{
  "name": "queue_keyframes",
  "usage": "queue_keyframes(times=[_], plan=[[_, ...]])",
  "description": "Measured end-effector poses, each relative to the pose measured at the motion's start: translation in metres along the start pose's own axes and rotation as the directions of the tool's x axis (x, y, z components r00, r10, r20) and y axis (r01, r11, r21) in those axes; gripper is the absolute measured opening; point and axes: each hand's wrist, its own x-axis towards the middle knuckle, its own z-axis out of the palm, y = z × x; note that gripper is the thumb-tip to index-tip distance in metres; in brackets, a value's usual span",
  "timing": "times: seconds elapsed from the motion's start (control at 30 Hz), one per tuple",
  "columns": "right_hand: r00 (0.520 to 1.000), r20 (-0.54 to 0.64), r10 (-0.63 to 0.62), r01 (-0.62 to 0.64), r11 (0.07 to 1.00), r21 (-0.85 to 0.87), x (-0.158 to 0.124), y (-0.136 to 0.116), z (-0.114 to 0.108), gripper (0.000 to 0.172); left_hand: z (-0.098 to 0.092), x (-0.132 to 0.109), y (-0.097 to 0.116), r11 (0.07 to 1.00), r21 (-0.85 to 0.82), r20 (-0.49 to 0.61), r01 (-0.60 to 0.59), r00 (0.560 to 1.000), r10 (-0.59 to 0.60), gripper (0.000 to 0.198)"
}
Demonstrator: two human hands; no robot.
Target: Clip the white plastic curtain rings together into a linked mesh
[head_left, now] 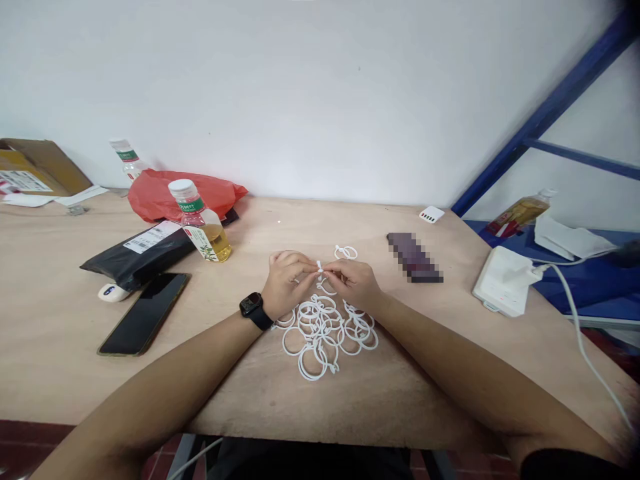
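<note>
My left hand [291,280], with a black watch on its wrist, and my right hand [353,283] meet at the fingertips above the table. Both pinch a small white plastic ring [320,267], mostly hidden by the fingers; only a short white piece shows between them. Below the hands lies a pile of white plastic rings [320,327], overlapping one another, with small tabs on them. Beyond my right hand, a couple of similar white rings [346,253] lie apart from the pile.
On the left are a black phone [145,313], a black parcel [135,257], a drink bottle [200,220] and a red plastic bag [150,193]. A pixelated dark object [415,257] and a white power adapter [505,280] with a cable lie right on the wooden table [240,393].
</note>
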Motion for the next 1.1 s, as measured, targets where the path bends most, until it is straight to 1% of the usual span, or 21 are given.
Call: queue_keyframes(times=[0.07,0.13,0.23,0.33,0.4,0.43,0.5,0.57,0.63,0.7,0.77,0.83,0.87,0.93,1.0,1.1], plan=[[1.0,-0.006,-0.013,0.013,1.0,-0.002,0.0,0.001,0.001,0.015,0.0,0.0,0.0,1.0,-0.004,-0.004,-0.005,1.0,0.005,0.008],[0.999,0.015,-0.029,0.029,1.0,-0.001,0.0,0.002,0.001,0.015,0.0,0.0,-0.001,1.0,-0.002,-0.003,-0.004,1.0,0.004,0.008],[0.999,0.044,-0.032,0.033,0.999,-0.024,0.0,0.005,0.0,0.013,0.0,0.0,-0.002,0.998,0.034,0.028,0.052,0.998,-0.053,0.012],[0.999,0.045,-0.03,0.037,0.985,-0.167,0.0,0.017,-0.004,0.016,0.003,-0.001,-0.005,0.99,0.078,0.103,0.116,0.987,-0.124,0.015],[0.997,0.07,-0.017,0.039,0.942,-0.332,0.0,0.028,-0.008,0.017,0.005,-0.002,-0.006,0.983,0.108,0.169,0.148,0.972,-0.165,0.014],[0.995,0.102,-0.005,0.045,0.917,-0.397,0.001,0.033,-0.01,0.018,0.007,-0.003,-0.007,0.979,0.124,0.207,0.161,0.961,-0.184,0.013],[0.985,0.16,0.06,0.027,0.869,-0.493,0.001,0.043,-0.012,0.019,0.009,-0.003,-0.008,0.971,0.157,0.28,0.182,0.934,-0.22,0.015],[0.975,0.181,0.132,-0.018,0.85,-0.527,0.001,0.049,-0.012,0.019,0.009,-0.004,-0.009,0.962,0.183,0.333,0.201,0.909,-0.253,0.018],[0.974,0.153,0.169,-0.073,0.867,-0.494,0.001,0.049,-0.01,0.018,0.009,-0.003,-0.009,0.958,0.194,0.361,0.21,0.893,-0.268,0.02],[0.98,0.138,0.141,-0.079,0.921,-0.38,0.001,0.044,-0.009,0.018,0.009,-0.003,-0.008,0.961,0.188,0.379,0.204,0.887,-0.263,0.021],[0.979,0.196,0.049,-0.008,0.979,-0.205,0.001,0.036,-0.009,0.017,0.008,-0.003,-0.007,0.963,0.183,0.389,0.198,0.885,-0.256,0.022],[0.953,0.295,-0.063,0.077,0.996,-0.038,0.002,0.028,-0.009,0.016,0.008,-0.003,-0.006,0.961,0.187,0.392,0.202,0.882,-0.262,0.021],[0.938,0.334,-0.093,0.096,0.995,0.008,0.002,0.024,-0.01,0.017,0.008,-0.003,-0.006,0.96,0.19,0.392,0.206,0.88,-0.267,0.02],[0.918,0.386,-0.094,0.094,0.995,0.018,0.003,0.021,-0.01,0.02,0.008,-0.002,-0.006,0.958,0.192,0.391,0.213,0.879,-0.274,0.016],[0.914,0.404,-0.041,0.06,0.998,-0.034,0.003,0.02,-0.009,0.02,0.008,-0.002,-0.005,0.957,0.189,0.392,0.219,0.877,-0.278,0.015],[0.91,0.414,0.017,0.022,0.996,-0.089,0.002,0.023,-0.006,0.016,0.008,-0.001,-0.005,0.957,0.175,0.39,0.23,0.877,-0.282,0.014]])
